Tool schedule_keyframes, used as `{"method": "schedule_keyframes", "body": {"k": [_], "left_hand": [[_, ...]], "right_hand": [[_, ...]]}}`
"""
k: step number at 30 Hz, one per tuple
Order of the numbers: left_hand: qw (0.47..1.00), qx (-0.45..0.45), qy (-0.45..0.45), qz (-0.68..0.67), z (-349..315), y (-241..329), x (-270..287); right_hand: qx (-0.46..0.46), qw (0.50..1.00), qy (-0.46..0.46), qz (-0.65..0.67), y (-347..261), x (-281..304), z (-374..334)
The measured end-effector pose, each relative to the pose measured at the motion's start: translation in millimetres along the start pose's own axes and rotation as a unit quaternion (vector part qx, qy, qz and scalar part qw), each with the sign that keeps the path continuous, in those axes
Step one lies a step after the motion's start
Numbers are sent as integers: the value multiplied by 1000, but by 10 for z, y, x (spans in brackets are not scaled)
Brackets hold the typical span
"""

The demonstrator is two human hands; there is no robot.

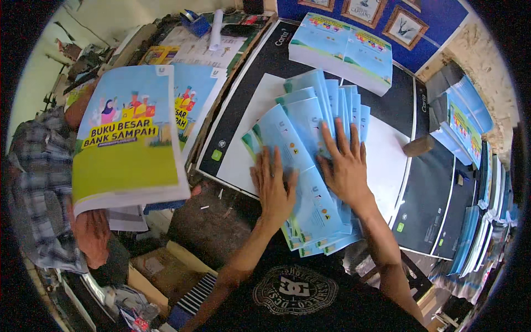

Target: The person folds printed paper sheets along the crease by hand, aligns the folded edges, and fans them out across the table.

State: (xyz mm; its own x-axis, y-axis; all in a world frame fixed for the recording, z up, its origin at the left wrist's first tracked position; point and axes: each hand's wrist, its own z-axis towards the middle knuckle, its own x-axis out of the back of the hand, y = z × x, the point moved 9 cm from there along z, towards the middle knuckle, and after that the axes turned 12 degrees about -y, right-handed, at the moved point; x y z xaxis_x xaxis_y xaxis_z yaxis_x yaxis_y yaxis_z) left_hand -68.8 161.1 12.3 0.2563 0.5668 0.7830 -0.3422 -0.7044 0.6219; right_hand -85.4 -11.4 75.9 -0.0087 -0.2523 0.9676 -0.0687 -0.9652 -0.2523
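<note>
A fanned pile of light-blue printed booklets [310,202] lies in front of me, their ends overlapping unevenly, on a white sheet [384,144]. My left hand [275,188] rests along the pile's left edge, fingers stretched out. Flat on the upper right of the pile is my right hand [345,166], with its fingers spread over the booklets. Neither hand is closed round anything. Beyond the pile stands a thick, neat stack of blue printed covers [340,52]. A brown rounded block [418,146] sits right of the white sheet.
At the left, a person in a plaid sleeve [47,188] has a hand [91,238] beneath a large blue-and-green book [130,133]. More booklet stacks [464,127] line the right side. A cardboard box [166,271] is low at left; framed pictures [406,26] hang behind the black tabletop [243,133].
</note>
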Motion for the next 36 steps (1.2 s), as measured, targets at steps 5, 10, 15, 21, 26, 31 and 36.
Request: {"method": "schedule_keyframes", "body": {"k": [5, 10, 15, 21, 26, 31, 36], "left_hand": [[999, -8, -15, 41, -12, 83, -31], [995, -20, -38, 94, -2, 130, -83], [993, -18, -36, 111, 8, 117, -74], [993, -28, -21, 114, -34, 108, -109], [991, -24, -29, 126, -1, 129, -136], [984, 17, -38, 171, 41, 143, -224], [985, 19, -50, 167, 64, 148, -95]], "right_hand": [[15, 999, -5, -30, 2, -18, 21], [28, 997, -12, -64, -55, -7, 14], [40, 999, -12, -28, -52, 4, 28], [89, 994, 65, -22, -453, 406, 111], [188, 976, 42, -101, -501, -20, 535], [197, 977, 12, -80, -308, -211, 435], [185, 981, -58, -8, -335, -149, -315]]}}
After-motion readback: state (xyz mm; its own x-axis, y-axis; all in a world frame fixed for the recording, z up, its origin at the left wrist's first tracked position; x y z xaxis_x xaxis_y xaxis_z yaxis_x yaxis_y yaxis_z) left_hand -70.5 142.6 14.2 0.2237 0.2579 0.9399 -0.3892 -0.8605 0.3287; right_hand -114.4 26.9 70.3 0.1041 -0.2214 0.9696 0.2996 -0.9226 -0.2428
